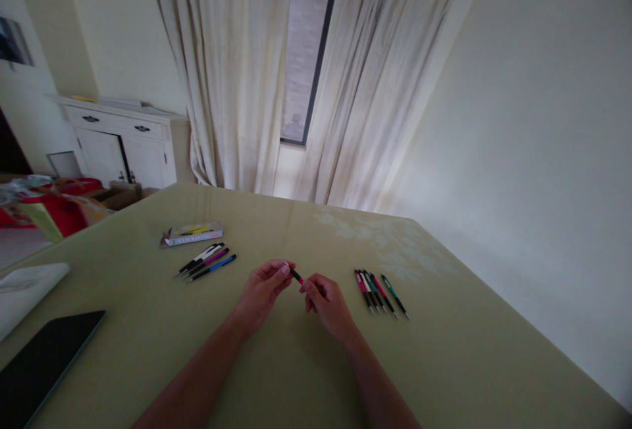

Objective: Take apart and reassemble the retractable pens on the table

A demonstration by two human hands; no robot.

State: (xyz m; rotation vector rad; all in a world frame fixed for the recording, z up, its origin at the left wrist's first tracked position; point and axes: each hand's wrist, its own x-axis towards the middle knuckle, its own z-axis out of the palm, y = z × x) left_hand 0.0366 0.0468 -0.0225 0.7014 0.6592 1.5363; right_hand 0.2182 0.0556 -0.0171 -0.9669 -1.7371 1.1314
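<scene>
Between my hands is a black and red pen (297, 276), mostly covered by fingers. My left hand (264, 289) pinches its upper left end, where a small pale tip shows. The fingers of my right hand (326, 301) are closed on its lower right end. Right of my hands lies a row of several pens (376, 292) with red, white and green barrels, one green pen (395, 297) slightly apart. On the left, black, white, purple and blue pens (206, 262) lie side by side, below an open pen box (193, 234).
The green-covered table (276, 376) holds a black tablet-like device (47, 360) and a white item (29, 287) at its left edge. Beyond it stand a white cabinet (123, 143), red bags (59, 208) and curtains (237, 74). A wall runs along the right.
</scene>
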